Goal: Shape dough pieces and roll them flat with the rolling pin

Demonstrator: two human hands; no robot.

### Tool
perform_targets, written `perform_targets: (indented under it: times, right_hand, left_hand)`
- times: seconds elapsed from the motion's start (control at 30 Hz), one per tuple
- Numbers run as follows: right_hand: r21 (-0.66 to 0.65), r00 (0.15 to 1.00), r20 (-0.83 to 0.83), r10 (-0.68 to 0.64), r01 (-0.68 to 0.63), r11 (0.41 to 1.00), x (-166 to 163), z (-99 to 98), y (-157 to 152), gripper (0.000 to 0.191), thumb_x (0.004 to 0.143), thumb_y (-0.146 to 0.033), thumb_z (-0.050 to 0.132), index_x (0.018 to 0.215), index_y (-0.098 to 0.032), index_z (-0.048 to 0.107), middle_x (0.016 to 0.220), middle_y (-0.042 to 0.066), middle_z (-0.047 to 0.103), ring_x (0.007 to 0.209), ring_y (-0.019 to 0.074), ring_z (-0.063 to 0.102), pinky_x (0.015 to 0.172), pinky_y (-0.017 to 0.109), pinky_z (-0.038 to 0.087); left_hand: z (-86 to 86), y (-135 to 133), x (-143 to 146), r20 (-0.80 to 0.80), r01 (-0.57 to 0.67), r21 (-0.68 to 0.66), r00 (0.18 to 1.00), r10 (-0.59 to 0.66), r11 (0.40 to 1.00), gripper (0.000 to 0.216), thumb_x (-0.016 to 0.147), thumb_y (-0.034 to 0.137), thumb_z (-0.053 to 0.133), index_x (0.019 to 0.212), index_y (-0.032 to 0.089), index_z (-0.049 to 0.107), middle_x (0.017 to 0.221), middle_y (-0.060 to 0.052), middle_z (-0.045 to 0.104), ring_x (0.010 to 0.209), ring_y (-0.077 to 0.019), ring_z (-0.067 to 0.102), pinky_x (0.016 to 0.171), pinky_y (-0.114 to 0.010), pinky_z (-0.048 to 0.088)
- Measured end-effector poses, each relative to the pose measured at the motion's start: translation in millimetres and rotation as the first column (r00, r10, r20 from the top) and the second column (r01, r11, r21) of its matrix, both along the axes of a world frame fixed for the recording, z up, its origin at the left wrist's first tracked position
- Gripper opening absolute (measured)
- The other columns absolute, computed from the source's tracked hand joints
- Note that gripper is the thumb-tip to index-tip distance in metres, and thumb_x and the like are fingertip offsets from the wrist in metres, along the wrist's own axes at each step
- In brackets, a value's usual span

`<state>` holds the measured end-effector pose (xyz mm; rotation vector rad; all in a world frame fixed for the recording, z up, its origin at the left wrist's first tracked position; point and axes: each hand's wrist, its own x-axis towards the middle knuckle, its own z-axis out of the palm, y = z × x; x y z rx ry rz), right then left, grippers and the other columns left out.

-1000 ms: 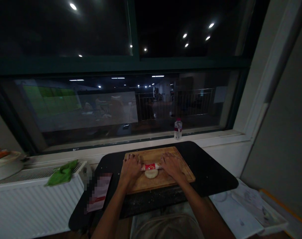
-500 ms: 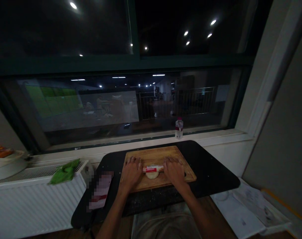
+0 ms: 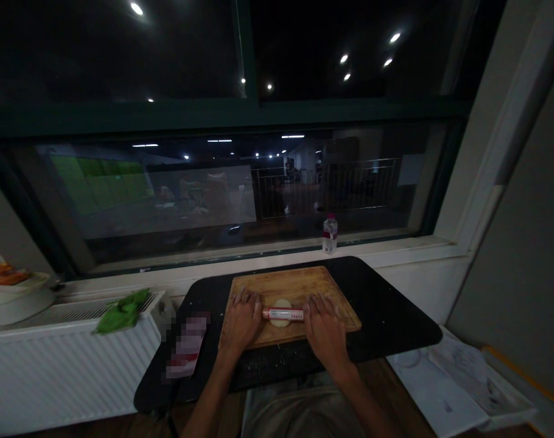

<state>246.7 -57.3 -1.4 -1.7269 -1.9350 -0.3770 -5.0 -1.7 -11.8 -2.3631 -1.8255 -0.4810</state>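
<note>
A rolling pin (image 3: 286,313) with a red-and-white label lies crosswise over a small round piece of dough (image 3: 282,303) on a wooden cutting board (image 3: 299,275). Dough shows on both the far and near sides of the pin. My left hand (image 3: 244,316) is over the pin's left end, and my right hand (image 3: 323,319) covers its right end. Both hands press down from above with fingers pointing away from me, hiding the pin's ends. Pale flour-like dust marks the fingers.
The board rests on a black table (image 3: 391,316) dusted with white specks. At left lies a blurred pinkish packet (image 3: 189,347). A bottle (image 3: 330,234) stands on the windowsill; a green cloth (image 3: 124,311) hangs over the radiator (image 3: 76,371). White boxes (image 3: 459,383) sit at lower right.
The pin has rolled slightly toward me, with its label turned, and more dough shows on its far side. Both hands have moved with it.
</note>
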Motion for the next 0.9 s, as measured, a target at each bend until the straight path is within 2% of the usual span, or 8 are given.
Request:
perform_targets:
  times: [0.23, 0.43, 0.57, 0.73, 0.9]
  right_hand:
    - [0.065, 0.999, -0.049, 0.016, -0.013, 0.998, -1.7, -13.3, -15.4, 0.055, 0.115, -0.026, 0.032, 0.150, -0.014, 0.072, 0.154, 0.016, 0.070, 0.151, 0.0316, 0.058, 0.130, 0.049, 0.035]
    - [0.191, 0.999, -0.041, 0.026, -0.018, 0.981, 0.2, -32.3, -16.4, 0.051, 0.116, -0.026, 0.035, 0.148, -0.013, 0.073, 0.150, 0.017, 0.073, 0.146, 0.0323, 0.062, 0.126, 0.048, 0.038]
    - [0.278, 0.999, -0.014, 0.036, -0.031, 0.960, 1.0, -37.5, -14.9, 0.048, 0.117, -0.026, 0.038, 0.144, -0.010, 0.074, 0.147, 0.017, 0.075, 0.142, 0.0326, 0.065, 0.125, 0.048, 0.038]
    - [0.240, 0.999, -0.024, 0.034, -0.028, 0.970, 2.1, -28.2, -9.2, 0.047, 0.116, -0.025, 0.038, 0.142, -0.013, 0.076, 0.145, 0.017, 0.076, 0.140, 0.0308, 0.066, 0.124, 0.047, 0.040]
    - [0.114, 0.999, -0.016, 0.050, -0.048, 0.992, 4.8, -11.4, 6.8, 0.048, 0.116, -0.025, 0.037, 0.140, -0.011, 0.076, 0.146, 0.017, 0.075, 0.141, 0.0317, 0.065, 0.125, 0.047, 0.040]
  left_hand:
    - [5.2, -4.7, 3.5, 0.003, -0.017, 0.002, 1.000, 0.017, 1.000, 0.050, 0.114, 0.032, 0.033, 0.146, 0.023, 0.070, 0.160, -0.009, 0.066, 0.163, -0.0327, 0.042, 0.135, -0.052, 0.032]
    - [4.1, -7.3, 3.7, 0.005, 0.022, 0.078, 1.000, -0.023, 0.997, 0.046, 0.113, 0.029, 0.036, 0.140, 0.021, 0.073, 0.155, -0.010, 0.070, 0.156, -0.0327, 0.051, 0.132, -0.052, 0.037]
    - [1.5, -8.1, 2.4, 0.018, 0.037, 0.128, 0.999, -0.039, 0.991, 0.043, 0.113, 0.028, 0.039, 0.138, 0.022, 0.073, 0.153, -0.010, 0.071, 0.153, -0.0323, 0.054, 0.130, -0.053, 0.040]
    - [0.2, -7.1, 2.3, 0.039, 0.030, 0.121, 0.999, -0.034, 0.992, 0.045, 0.114, 0.028, 0.037, 0.135, 0.021, 0.075, 0.148, -0.011, 0.073, 0.151, -0.0331, 0.056, 0.129, -0.054, 0.040]
    - [-1.5, -5.6, 2.7, 0.052, -0.003, 0.113, 0.999, -0.002, 0.994, 0.045, 0.114, 0.031, 0.037, 0.138, 0.022, 0.074, 0.143, -0.013, 0.075, 0.150, -0.0344, 0.056, 0.129, -0.055, 0.039]
